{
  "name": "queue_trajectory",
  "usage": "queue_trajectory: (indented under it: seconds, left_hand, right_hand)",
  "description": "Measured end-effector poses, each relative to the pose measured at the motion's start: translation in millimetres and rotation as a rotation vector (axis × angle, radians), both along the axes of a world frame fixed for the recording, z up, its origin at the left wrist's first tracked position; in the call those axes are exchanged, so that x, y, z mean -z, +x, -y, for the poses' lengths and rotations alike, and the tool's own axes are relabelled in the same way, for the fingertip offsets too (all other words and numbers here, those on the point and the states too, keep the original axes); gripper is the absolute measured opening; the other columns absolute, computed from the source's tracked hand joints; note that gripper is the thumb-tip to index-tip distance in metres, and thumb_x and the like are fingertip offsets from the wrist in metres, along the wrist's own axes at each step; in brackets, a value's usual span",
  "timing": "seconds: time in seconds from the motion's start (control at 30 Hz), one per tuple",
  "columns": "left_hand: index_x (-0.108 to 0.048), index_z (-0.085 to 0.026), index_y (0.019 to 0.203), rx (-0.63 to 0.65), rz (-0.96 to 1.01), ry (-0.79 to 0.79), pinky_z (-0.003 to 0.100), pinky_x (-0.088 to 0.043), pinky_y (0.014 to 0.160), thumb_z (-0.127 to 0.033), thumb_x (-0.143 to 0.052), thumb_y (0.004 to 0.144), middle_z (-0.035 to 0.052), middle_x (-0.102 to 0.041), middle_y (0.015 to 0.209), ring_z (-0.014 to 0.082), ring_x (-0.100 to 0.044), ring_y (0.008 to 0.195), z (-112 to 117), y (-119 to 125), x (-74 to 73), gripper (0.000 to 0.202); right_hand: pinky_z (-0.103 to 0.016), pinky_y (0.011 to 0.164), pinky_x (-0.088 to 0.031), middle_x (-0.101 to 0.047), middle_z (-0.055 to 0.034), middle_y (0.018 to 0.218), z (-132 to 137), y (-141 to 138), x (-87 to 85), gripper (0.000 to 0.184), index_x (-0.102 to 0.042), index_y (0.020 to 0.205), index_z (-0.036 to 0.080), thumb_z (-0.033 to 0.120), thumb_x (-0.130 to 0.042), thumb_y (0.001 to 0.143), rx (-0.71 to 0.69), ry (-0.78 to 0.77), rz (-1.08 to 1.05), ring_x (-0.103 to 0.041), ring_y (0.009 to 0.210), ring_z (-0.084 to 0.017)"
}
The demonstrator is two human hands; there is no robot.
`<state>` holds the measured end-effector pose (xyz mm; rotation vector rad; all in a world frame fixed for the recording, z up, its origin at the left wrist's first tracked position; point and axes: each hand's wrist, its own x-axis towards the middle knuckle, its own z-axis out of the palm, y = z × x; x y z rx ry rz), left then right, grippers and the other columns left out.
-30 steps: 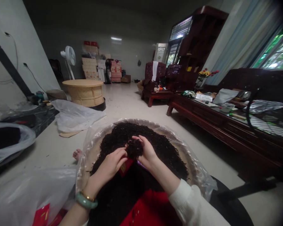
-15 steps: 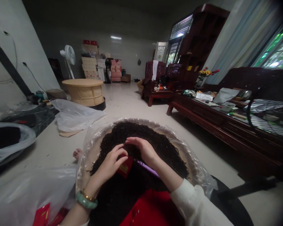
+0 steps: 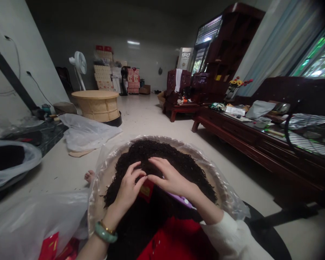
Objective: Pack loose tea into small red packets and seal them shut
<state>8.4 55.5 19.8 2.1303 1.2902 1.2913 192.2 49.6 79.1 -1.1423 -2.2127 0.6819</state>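
Spreading along the bottom edge, a red cloth lies below the forearms, dark bits scattered on it. To its left, a clear bag has red packets on or in it. The left wrist wears a green bangle; a white sleeve covers the right forearm.

The left hand curls inward, thumb and forefinger tips nearly meeting at the upper end of a red pouch. Whether they grip it, I cannot tell. The right hand faces it, thumb set wide of the fingers, its thumb tip just beside the left fingertips. A purple object shows partly beneath the right hand.

Under and beyond both hands, dark leaves heap up in a plastic-lined tray. A bare foot shows just left of the tray; farther left stands a lined tub with dark contents.

Past these, a plastic sheet lies on the floor, with a low table to the right. Beyond the sheet stand a round drum, then a white fan. Stacked boxes stand near the far wall.
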Motion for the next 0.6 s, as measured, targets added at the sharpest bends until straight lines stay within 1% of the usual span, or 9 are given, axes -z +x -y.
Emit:
queue_trajectory:
  seconds: [0.03, 0.1, 0.17, 0.23, 0.33, 0.4, 0.5, 0.57, 0.6]
  left_hand:
    - [-0.065, -0.021, 0.08, -0.006, 0.001, 0.012, 0.042, -0.051, 0.094, -0.024, -0.051, 0.086, 0.0099, -0.058, 0.119, 0.0251, -0.059, 0.111, 0.9, -0.4, 0.4, 0.016]
    - [-0.065, -0.02, 0.08, -0.01, 0.0, 0.038, 0.04, -0.056, 0.085, -0.024, -0.05, 0.087, 0.0098, -0.057, 0.118, 0.0243, -0.061, 0.106, 3.1, -1.0, 1.2, 0.016]
    - [-0.065, -0.02, 0.081, -0.002, -0.007, 0.07, 0.037, -0.058, 0.077, -0.023, -0.049, 0.088, 0.0099, -0.055, 0.119, 0.0231, -0.063, 0.102, 5.9, -1.0, 2.4, 0.017]
    - [-0.065, -0.02, 0.082, 0.021, -0.019, 0.115, 0.034, -0.059, 0.073, -0.022, -0.049, 0.089, 0.0098, -0.054, 0.118, 0.0218, -0.063, 0.098, 8.7, -0.1, 3.8, 0.017]
    - [-0.065, -0.02, 0.085, 0.053, -0.045, 0.209, 0.034, -0.058, 0.078, -0.021, -0.05, 0.089, 0.0094, -0.055, 0.115, 0.021, -0.063, 0.098, 11.5, 1.4, 4.3, 0.016]
    - [-0.065, -0.02, 0.086, 0.054, -0.07, 0.269, 0.036, -0.056, 0.083, -0.02, -0.05, 0.089, 0.0089, -0.057, 0.112, 0.0211, -0.062, 0.099, 12.0, 1.2, 3.3, 0.015]
    - [-0.065, -0.022, 0.086, 0.049, -0.09, 0.292, 0.039, -0.053, 0.087, -0.02, -0.051, 0.089, 0.0073, -0.061, 0.107, 0.0216, -0.061, 0.1, 10.6, -1.9, 3.1, 0.014]
    - [-0.062, -0.024, 0.101, 0.05, -0.059, 0.222, 0.04, -0.052, 0.088, -0.023, -0.058, 0.086, 0.008, -0.061, 0.114, 0.0232, -0.06, 0.106, 9.0, -4.5, 7.0, 0.016]
    - [-0.056, -0.025, 0.114, 0.045, -0.036, 0.161, 0.041, -0.052, 0.089, -0.025, -0.064, 0.081, 0.0091, -0.059, 0.12, 0.0243, -0.059, 0.109, 8.4, -5.2, 10.5, 0.034]
  right_hand:
    - [-0.044, 0.102, -0.038, -0.055, -0.0128, 0.132, 2.6, 0.3, -1.2, 0.047, -0.054, 0.129, 0.018, 0.034, -0.06, 0.086, 0.009, 0.047, 0.024, -0.045, 0.122, -0.026]
    - [-0.04, 0.093, -0.043, -0.065, -0.0105, 0.112, 7.6, -0.7, -1.9, 0.037, -0.062, 0.117, 0.017, 0.024, -0.066, 0.081, 0.003, 0.095, 0.111, -0.051, 0.107, -0.024]
    - [-0.04, 0.09, -0.043, -0.067, -0.0091, 0.102, 10.7, -3.7, -0.8, 0.029, -0.065, 0.107, 0.017, 0.021, -0.069, 0.079, -0.001, 0.119, 0.208, -0.05, 0.104, -0.024]
    - [-0.041, 0.091, -0.041, -0.067, -0.0088, 0.101, 10.8, -8.0, 1.2, 0.025, -0.065, 0.103, 0.017, 0.023, -0.07, 0.078, 0.001, 0.147, 0.3, -0.047, 0.109, -0.027]
    - [-0.041, 0.09, -0.039, -0.068, -0.0087, 0.095, 6.1, -14.7, 3.2, 0.016, -0.067, 0.092, 0.017, 0.028, -0.068, 0.081, -0.02, 0.162, 0.427, -0.048, 0.11, -0.028]
    - [-0.04, 0.088, -0.038, -0.069, -0.0087, 0.089, 1.6, -17.9, 3.1, 0.017, -0.068, 0.083, 0.015, 0.032, -0.066, 0.083, -0.033, 0.153, 0.49, -0.051, 0.105, -0.027]
    - [-0.039, 0.09, -0.036, -0.069, -0.0061, 0.079, -4.2, -18.1, 2.1, 0.016, -0.067, 0.073, 0.016, 0.028, -0.066, 0.083, -0.061, 0.124, 0.519, -0.055, 0.097, -0.024]
    - [-0.039, 0.094, -0.033, -0.069, -0.0042, 0.077, -6.5, -15.3, 2.2, 0.01, -0.068, 0.074, 0.017, 0.022, -0.067, 0.082, -0.065, 0.122, 0.484, -0.056, 0.095, -0.022]
    - [-0.04, 0.095, -0.032, -0.07, -0.0039, 0.078, -7.0, -13.6, 2.7, 0.006, -0.068, 0.077, 0.017, 0.02, -0.067, 0.082, -0.049, 0.129, 0.449, -0.056, 0.094, -0.021]
